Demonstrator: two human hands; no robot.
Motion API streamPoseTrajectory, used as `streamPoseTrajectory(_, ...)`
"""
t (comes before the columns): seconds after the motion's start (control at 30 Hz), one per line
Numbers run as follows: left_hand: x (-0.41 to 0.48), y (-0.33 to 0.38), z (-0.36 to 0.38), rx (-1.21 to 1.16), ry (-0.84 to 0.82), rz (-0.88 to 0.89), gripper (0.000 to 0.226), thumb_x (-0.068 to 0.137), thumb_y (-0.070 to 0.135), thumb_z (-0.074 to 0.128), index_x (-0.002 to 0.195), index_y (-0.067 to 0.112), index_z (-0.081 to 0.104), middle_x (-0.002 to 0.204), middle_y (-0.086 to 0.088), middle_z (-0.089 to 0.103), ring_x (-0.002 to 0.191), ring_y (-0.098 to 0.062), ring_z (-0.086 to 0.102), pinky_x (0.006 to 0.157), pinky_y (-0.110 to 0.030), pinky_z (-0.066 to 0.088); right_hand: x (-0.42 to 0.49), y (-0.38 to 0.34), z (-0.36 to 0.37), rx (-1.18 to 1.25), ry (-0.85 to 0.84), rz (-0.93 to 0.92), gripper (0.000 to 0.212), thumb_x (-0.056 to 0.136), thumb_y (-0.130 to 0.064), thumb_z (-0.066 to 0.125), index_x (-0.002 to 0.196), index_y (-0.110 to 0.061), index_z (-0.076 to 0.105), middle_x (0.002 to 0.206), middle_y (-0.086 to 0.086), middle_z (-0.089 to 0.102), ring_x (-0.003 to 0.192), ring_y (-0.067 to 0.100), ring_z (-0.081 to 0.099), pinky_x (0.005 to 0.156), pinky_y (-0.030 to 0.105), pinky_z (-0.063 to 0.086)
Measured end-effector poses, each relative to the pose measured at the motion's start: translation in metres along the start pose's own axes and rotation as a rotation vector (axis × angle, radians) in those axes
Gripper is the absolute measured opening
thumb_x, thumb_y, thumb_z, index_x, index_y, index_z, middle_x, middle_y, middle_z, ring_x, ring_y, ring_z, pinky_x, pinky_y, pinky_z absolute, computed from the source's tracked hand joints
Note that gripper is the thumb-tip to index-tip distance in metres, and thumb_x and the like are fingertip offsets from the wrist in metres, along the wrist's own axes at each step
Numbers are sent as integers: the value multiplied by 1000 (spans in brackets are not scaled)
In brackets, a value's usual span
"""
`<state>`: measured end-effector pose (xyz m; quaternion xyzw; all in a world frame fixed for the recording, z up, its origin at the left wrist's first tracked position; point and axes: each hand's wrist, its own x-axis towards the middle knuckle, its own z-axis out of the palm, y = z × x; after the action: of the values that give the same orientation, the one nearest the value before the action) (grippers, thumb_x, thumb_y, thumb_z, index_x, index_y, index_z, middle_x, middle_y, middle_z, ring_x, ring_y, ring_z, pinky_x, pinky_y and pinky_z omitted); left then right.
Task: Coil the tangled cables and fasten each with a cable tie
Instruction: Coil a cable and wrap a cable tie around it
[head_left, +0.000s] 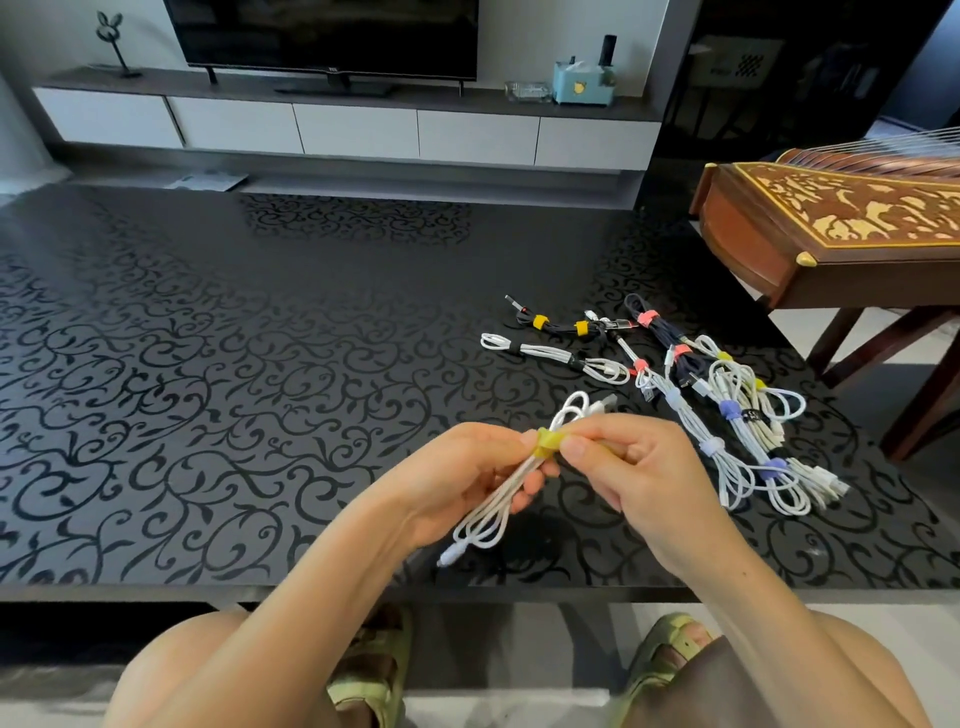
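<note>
Filling most of the frame, a black table (234, 395) w/ a scroll pattern carries the work. At 12 o'clock, beyond its far edge, a long white TV cabinet (358, 130) holds a dark TV (322, 36) and, toward 1 o'clock, a pale blue box (579, 83). At 2 o'clock a carved wooden string instrument (831, 218) sits on dark legs beside the table's rt corner.

At 3 o'clock on the tabletop lies a pile of tied cables (711, 447), black and white bundles w/ yellow, pink and lavender ties, some touching or overlapping.

At approx. 5 o'clock, above the table's near edge, the left hand (462, 478) has its fingers curled round a coiled white cable (501, 491); its loops stick out above the fingers and hang below the palm, one plug end lowest. Right hand (628, 467) pinches, thumb and forefinger, a yellow tie (545, 441) wrapped round the coil's upper part, just beside the left fingertips.

At 6 o'clock, under the table edge, green sandals (374, 670).
</note>
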<state>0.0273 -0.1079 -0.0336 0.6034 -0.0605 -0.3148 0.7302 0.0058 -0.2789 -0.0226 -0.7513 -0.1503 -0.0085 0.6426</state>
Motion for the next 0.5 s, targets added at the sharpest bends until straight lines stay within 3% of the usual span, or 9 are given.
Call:
streamPoseTrajectory(0.1, -6, -2, 4, -174, -111, -65, 26, 89, 24, 53, 73, 5, 61, 58, -1, 53, 56, -14, 47, 57, -21, 45, 0, 0, -4, 27, -17, -28, 22, 85, -18, 62, 79, -34, 77, 46, 19, 31, 47, 35, 19, 43, 33, 16)
streamPoseTrajectory(0.27, -8, 0, 7, -500, -90, -175, 18, 83, 17, 60, 71, 5, 66, 61, -6, 53, 63, -21, 62, 69, -30, 56, -1, 3, -7, 30, -39, -49, 15, 85, -19, 63, 88, -26, 76, 48, 9, 40, 45, 22, 27, 42, 30, 20)
streamPoseTrajectory(0.4, -7, 2, 10, -491, 78, -196, 14, 73, 18, 61, 68, 5, 65, 58, -5, 55, 61, -17, 66, 47, -18, 51, 0, 2, -9, -25, -31, -63, 16, 83, -23, 63, 88, -30, 76, 47, 8, 42, 44, 17, 31, 42, 24, 24)
streamPoseTrajectory(0.5, -3, -2, 8, -342, 157, -97, 15, 82, 17, 59, 72, 5, 60, 59, -4, 56, 63, -16, 65, 39, -14, 40, 0, 3, -13, -56, -59, -33, 16, 80, -27, 61, 82, -30, 76, 45, 5, 42, 43, 14, 33, 43, 20, 27)
